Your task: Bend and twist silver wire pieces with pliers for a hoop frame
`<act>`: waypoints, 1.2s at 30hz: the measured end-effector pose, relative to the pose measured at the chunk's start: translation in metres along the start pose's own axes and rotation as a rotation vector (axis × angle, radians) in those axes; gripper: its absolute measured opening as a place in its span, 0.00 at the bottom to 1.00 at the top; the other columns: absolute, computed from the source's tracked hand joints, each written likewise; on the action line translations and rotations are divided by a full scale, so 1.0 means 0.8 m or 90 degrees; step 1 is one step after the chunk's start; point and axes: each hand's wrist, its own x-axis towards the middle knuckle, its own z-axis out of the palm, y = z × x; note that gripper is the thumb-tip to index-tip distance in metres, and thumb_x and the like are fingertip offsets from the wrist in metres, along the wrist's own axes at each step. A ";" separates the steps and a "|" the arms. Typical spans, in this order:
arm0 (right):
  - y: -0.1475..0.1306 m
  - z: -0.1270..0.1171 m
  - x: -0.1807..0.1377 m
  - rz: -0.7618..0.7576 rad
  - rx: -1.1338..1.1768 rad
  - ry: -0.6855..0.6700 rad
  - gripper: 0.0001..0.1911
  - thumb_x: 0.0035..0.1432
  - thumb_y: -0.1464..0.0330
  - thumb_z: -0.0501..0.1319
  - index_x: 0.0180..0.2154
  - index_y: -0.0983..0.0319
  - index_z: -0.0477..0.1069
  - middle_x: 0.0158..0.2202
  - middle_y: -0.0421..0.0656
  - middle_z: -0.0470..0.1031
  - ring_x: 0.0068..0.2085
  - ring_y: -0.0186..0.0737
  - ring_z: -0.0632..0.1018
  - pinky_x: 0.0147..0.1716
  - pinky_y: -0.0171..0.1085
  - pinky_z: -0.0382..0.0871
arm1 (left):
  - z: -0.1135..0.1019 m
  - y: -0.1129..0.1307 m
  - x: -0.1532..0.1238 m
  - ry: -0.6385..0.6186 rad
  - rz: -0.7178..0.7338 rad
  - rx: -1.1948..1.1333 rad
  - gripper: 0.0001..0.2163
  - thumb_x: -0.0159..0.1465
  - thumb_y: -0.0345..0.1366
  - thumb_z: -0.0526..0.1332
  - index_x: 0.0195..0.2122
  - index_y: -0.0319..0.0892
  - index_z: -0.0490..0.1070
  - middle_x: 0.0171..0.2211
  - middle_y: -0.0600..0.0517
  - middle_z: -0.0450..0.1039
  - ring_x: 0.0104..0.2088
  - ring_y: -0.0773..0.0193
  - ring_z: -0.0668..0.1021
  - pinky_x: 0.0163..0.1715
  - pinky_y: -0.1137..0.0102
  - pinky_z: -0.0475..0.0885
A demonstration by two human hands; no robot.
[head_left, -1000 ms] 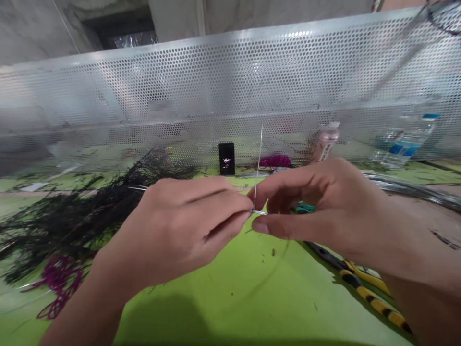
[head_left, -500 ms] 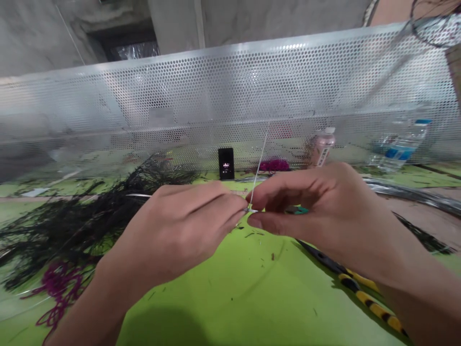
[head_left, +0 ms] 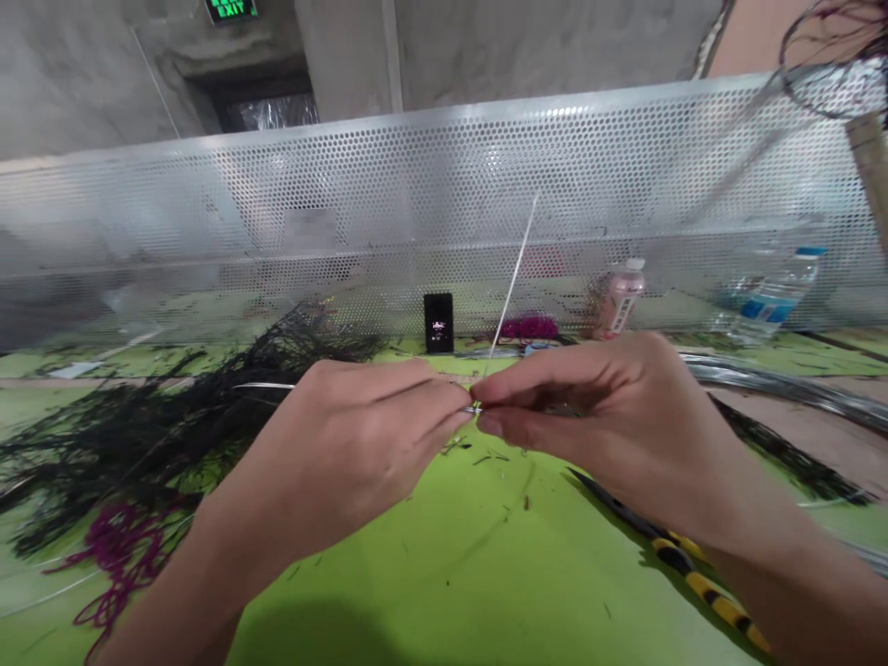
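Note:
Both hands meet over the green tabletop (head_left: pixel 486 555), fingertips almost touching. My left hand (head_left: pixel 367 435) is closed, its fingers pressed round a thin silver wire (head_left: pixel 267 386) whose other end juts out on the left of the hand. My right hand (head_left: pixel 589 398) pinches the wire between thumb and forefinger. At this pinch a thin pale strand rises steeply, leaning right. Below my right wrist lie pliers (head_left: pixel 694 578) with yellow-and-black handles and dark jaws, partly hidden by the forearm.
Black stringy material (head_left: pixel 139 435) heaps up at left, beside tangled purple cord (head_left: pixel 117 555). A phone (head_left: pixel 438 324) stands against the perforated metal panel (head_left: pixel 430 203). A pink bottle (head_left: pixel 620 298), a water bottle (head_left: pixel 777 296) and a coil of silver wire (head_left: pixel 783 384) are at right.
My right fingertips have closed in at the joint beside the left hand. The rising strand leans further right. The view has tilted slightly upward.

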 end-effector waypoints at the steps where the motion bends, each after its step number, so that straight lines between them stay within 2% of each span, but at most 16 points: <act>1: 0.002 0.001 0.001 -0.001 0.012 -0.003 0.14 0.58 0.71 0.71 0.43 0.45 0.84 0.35 0.35 0.85 0.33 0.37 0.85 0.30 0.31 0.81 | 0.001 -0.001 0.000 -0.015 -0.007 -0.017 0.08 0.72 0.31 0.61 0.36 0.38 0.78 0.33 0.53 0.81 0.28 0.66 0.80 0.25 0.67 0.69; 9: 0.010 0.010 0.010 -0.048 -0.059 0.025 0.09 0.58 0.71 0.70 0.39 0.52 0.85 0.35 0.39 0.86 0.33 0.40 0.85 0.32 0.36 0.82 | 0.009 -0.009 -0.002 -0.086 -0.085 -0.086 0.09 0.72 0.29 0.59 0.36 0.39 0.79 0.29 0.55 0.79 0.27 0.67 0.77 0.27 0.69 0.67; 13: 0.012 0.015 0.014 -0.130 -0.102 0.029 0.09 0.60 0.73 0.67 0.36 0.54 0.85 0.33 0.40 0.85 0.32 0.40 0.85 0.30 0.38 0.81 | 0.006 -0.009 -0.001 -0.079 -0.090 -0.075 0.09 0.71 0.29 0.60 0.37 0.40 0.80 0.29 0.54 0.81 0.27 0.68 0.79 0.28 0.72 0.68; 17: 0.013 0.017 0.012 -0.228 -0.129 0.005 0.11 0.62 0.71 0.63 0.32 0.56 0.84 0.35 0.44 0.85 0.37 0.44 0.84 0.37 0.44 0.81 | -0.001 -0.008 -0.002 -0.063 -0.090 -0.065 0.10 0.70 0.28 0.60 0.34 0.39 0.79 0.26 0.55 0.78 0.25 0.68 0.78 0.25 0.72 0.67; 19: 0.011 0.016 0.011 -0.240 -0.130 -0.006 0.10 0.62 0.70 0.63 0.32 0.57 0.83 0.36 0.46 0.84 0.37 0.43 0.83 0.38 0.44 0.79 | -0.003 -0.009 -0.004 -0.051 -0.077 -0.061 0.10 0.70 0.28 0.60 0.34 0.39 0.79 0.26 0.55 0.78 0.24 0.69 0.77 0.24 0.72 0.67; 21: 0.005 0.013 0.009 -0.217 -0.119 -0.014 0.07 0.62 0.68 0.64 0.35 0.59 0.82 0.35 0.45 0.83 0.35 0.40 0.80 0.34 0.41 0.76 | -0.004 -0.009 -0.006 -0.030 -0.055 -0.055 0.09 0.71 0.29 0.59 0.36 0.39 0.79 0.27 0.55 0.78 0.25 0.69 0.78 0.25 0.73 0.68; 24: -0.008 0.009 0.006 -0.141 -0.085 -0.038 0.08 0.65 0.64 0.63 0.38 0.60 0.78 0.25 0.38 0.74 0.24 0.32 0.70 0.22 0.33 0.62 | -0.003 -0.008 -0.009 0.006 -0.015 -0.031 0.09 0.72 0.30 0.58 0.37 0.39 0.78 0.29 0.53 0.79 0.26 0.68 0.78 0.25 0.72 0.68; 27: -0.018 0.007 0.002 -0.068 -0.061 -0.063 0.10 0.66 0.61 0.63 0.36 0.61 0.75 0.21 0.33 0.65 0.21 0.30 0.62 0.19 0.31 0.53 | -0.003 -0.004 -0.010 0.028 0.026 0.004 0.08 0.72 0.29 0.58 0.37 0.38 0.76 0.28 0.53 0.78 0.25 0.68 0.77 0.25 0.71 0.69; 33: -0.024 0.003 -0.006 0.118 0.018 -0.117 0.11 0.58 0.60 0.71 0.36 0.58 0.74 0.25 0.33 0.66 0.26 0.31 0.62 0.23 0.34 0.54 | -0.007 0.008 -0.008 0.055 0.067 0.059 0.08 0.70 0.24 0.57 0.38 0.38 0.75 0.32 0.52 0.80 0.30 0.65 0.81 0.30 0.69 0.74; 36: -0.029 0.002 -0.010 0.167 0.026 -0.123 0.10 0.57 0.61 0.71 0.35 0.57 0.74 0.28 0.34 0.69 0.27 0.32 0.63 0.26 0.35 0.55 | -0.008 0.012 -0.007 0.063 0.080 0.078 0.08 0.71 0.24 0.57 0.36 0.37 0.74 0.31 0.52 0.79 0.30 0.64 0.80 0.29 0.68 0.74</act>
